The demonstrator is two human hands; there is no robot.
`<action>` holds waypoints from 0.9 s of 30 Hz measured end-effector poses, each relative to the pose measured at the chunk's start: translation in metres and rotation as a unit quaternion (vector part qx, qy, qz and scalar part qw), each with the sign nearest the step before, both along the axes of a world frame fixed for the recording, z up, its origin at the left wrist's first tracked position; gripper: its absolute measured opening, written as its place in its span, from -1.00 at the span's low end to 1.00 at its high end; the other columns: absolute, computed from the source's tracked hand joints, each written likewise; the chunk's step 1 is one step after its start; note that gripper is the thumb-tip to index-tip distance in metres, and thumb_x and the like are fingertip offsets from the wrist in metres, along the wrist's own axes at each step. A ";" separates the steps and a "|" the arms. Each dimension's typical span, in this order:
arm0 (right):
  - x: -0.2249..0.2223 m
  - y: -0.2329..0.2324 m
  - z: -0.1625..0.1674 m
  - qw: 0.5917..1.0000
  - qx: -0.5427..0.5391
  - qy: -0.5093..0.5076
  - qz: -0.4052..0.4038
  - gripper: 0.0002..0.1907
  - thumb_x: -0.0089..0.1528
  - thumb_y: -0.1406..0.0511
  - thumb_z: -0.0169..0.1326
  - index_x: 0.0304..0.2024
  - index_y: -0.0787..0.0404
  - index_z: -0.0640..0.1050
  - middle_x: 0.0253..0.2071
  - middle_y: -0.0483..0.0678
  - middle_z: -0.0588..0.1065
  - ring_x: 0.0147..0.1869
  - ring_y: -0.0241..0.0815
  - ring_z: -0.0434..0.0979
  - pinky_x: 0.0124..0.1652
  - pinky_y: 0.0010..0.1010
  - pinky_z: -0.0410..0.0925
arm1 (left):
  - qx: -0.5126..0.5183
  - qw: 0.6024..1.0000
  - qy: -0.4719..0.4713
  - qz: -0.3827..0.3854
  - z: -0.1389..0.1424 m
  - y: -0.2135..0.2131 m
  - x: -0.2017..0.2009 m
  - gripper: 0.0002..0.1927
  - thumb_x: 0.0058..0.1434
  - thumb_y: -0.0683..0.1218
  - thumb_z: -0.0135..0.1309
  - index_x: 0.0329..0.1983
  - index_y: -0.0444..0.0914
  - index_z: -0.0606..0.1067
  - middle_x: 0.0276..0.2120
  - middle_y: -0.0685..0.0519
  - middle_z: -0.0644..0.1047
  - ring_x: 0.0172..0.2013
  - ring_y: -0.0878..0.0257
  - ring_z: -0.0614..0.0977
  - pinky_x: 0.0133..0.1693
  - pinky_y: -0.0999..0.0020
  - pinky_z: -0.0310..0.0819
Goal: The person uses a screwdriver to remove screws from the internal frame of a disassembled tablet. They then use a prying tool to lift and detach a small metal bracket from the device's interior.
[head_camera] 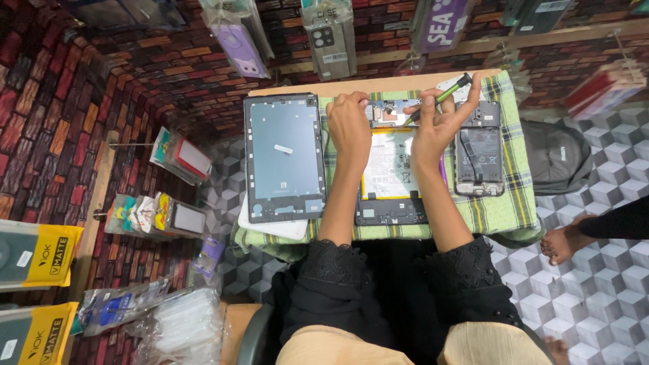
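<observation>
The opened tablet point(392, 172) lay mid-desk, back up, so its board faced the person. The left hand point(348, 125) pressed its top edge, grip curled together, steadying it. The right hand point(436, 122) pinched a green screwdriver point(443, 96), tip angled onto the board. A detached screen point(284, 157) lay toward the desk's left edge.

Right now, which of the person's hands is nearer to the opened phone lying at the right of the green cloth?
Right. The right hand sits just left of the opened phone; the left hand is farther left, across the tablet.

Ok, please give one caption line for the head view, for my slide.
Left hand steadies an opened tablet while right hand holds a green screwdriver.
</observation>
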State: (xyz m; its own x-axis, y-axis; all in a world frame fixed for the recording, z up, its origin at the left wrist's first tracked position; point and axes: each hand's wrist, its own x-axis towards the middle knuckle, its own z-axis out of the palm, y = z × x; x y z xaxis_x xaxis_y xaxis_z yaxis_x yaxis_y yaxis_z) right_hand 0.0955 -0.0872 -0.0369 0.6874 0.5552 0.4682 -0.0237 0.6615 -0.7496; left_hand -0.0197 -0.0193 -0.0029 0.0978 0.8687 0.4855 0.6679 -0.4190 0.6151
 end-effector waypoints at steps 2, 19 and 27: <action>0.000 0.000 0.000 1.000 0.003 -0.003 0.002 -0.17 0.56 0.38 0.05 0.60 -0.04 -0.21 -0.03 0.03 0.52 -0.26 -0.21 0.60 -0.21 -0.48 0.43 | 0.007 1.000 -0.003 0.001 -0.001 -0.001 0.000 -0.86 0.27 -0.17 0.10 -0.21 -0.21 0.67 -0.26 -0.04 0.62 -0.21 -0.02 0.55 -0.10 0.13 0.47; -0.001 0.000 -0.002 1.000 0.010 -0.003 0.019 -0.17 0.57 0.37 0.05 0.61 -0.05 -0.22 -0.07 0.03 0.49 -0.24 -0.21 0.57 -0.14 -0.42 0.48 | 0.017 1.000 0.008 -0.019 0.003 -0.005 -0.005 -0.74 0.18 -0.31 0.10 -0.11 -0.25 0.67 -0.17 -0.04 0.63 -0.16 -0.01 0.58 -0.04 0.15 0.50; 0.000 0.002 -0.004 1.000 0.013 -0.008 0.019 -0.17 0.57 0.37 0.06 0.61 -0.06 -0.21 -0.07 0.04 0.51 -0.24 -0.21 0.58 -0.13 -0.41 0.49 | -0.003 0.998 0.055 -0.035 0.030 -0.022 -0.017 -0.72 0.11 -0.32 0.12 -0.13 -0.23 0.67 -0.17 -0.02 0.63 -0.12 -0.03 0.58 -0.06 0.17 0.50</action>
State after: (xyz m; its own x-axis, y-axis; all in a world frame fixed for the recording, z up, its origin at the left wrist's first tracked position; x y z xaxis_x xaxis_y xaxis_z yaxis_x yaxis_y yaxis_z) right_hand 0.0958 -0.0855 -0.0405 0.6586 0.5673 0.4943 -0.0366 0.6803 -0.7320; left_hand -0.0366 -0.0416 0.0276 0.2102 0.8608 0.4636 0.7011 -0.4632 0.5422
